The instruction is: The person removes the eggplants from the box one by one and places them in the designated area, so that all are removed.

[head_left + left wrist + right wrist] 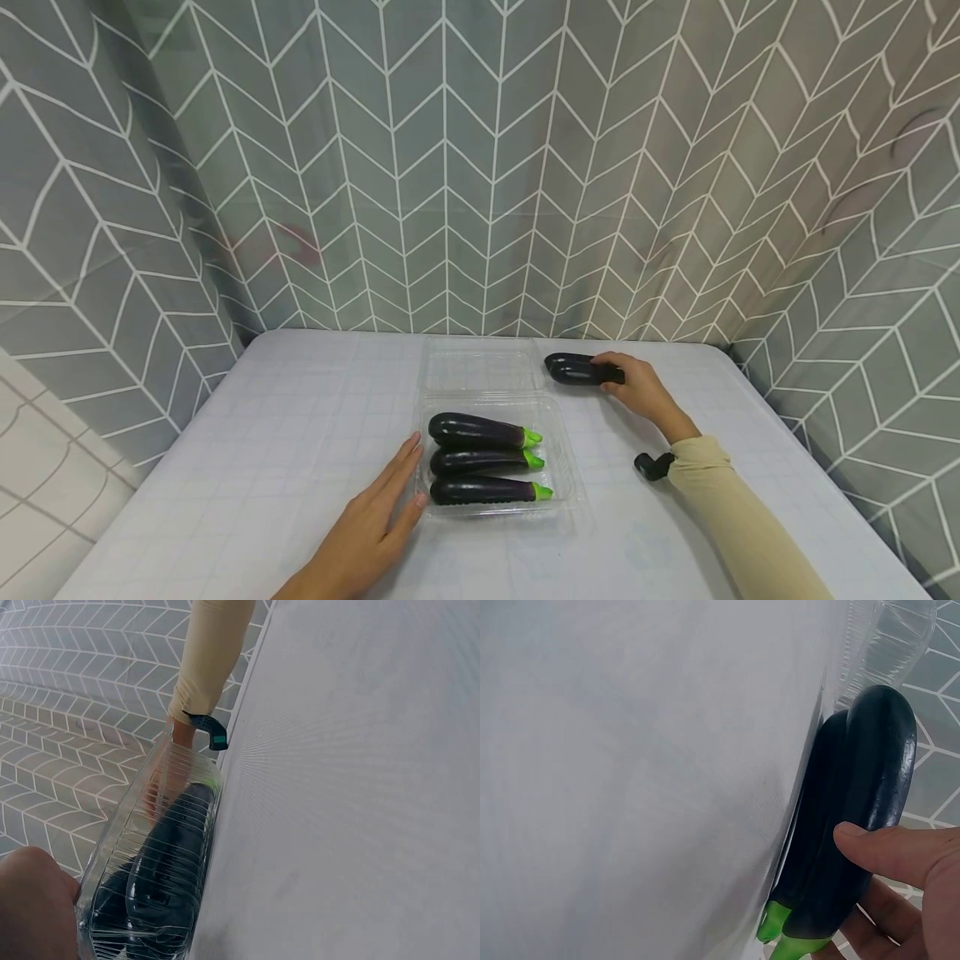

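The left hand (367,521), fingers extended, touches the left side of the clear tray (564,467), where three eggplants (480,462) lie left-to-right, stems rightward, and beyond its far-right corner the right hand (637,387) grips another eggplant (877,757), blunt end leftward.

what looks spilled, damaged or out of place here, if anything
Nothing stands out as spilled or damaged. Three eggplants lie side by side in the clear container, its lid open; two more eggplants are outside it, with the right hand gripping one.
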Demonstrator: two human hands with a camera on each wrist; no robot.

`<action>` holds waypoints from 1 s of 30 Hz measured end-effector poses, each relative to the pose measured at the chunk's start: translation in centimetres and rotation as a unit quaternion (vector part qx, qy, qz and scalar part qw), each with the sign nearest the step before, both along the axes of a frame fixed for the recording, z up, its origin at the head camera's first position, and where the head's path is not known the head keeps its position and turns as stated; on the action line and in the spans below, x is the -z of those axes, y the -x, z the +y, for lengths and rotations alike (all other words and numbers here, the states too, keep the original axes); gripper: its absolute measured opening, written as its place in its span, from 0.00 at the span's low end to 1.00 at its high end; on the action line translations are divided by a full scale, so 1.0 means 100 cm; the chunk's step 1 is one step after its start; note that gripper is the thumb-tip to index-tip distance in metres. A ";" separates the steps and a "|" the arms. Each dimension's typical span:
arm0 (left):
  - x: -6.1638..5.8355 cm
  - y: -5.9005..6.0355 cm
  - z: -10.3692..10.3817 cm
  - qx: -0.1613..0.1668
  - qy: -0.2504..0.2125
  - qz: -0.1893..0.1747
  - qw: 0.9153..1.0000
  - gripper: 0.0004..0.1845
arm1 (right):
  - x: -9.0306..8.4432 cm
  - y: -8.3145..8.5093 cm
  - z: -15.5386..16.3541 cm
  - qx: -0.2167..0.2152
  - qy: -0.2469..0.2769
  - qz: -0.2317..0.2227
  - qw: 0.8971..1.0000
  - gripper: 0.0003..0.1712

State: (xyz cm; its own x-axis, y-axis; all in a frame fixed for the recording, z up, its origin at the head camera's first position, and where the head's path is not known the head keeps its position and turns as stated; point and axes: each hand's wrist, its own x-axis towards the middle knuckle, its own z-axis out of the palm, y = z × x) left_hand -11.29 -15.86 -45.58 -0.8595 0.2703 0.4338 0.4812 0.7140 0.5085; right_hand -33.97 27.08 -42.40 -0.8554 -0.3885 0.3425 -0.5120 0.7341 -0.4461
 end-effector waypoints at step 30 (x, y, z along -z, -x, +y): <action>0.001 0.001 0.000 0.003 -0.001 0.016 1.000 0.33 | 0.007 -0.002 -0.003 -0.006 -0.015 -0.019 1.000 0.26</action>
State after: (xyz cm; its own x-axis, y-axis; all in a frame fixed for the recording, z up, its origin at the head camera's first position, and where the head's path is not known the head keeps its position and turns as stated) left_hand -11.41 -15.87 -45.65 -0.8435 0.2740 0.4620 0.5015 0.7097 0.4947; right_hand -33.81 26.75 -43.07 -0.8630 -0.4076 0.2986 -0.5036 0.7418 -0.4428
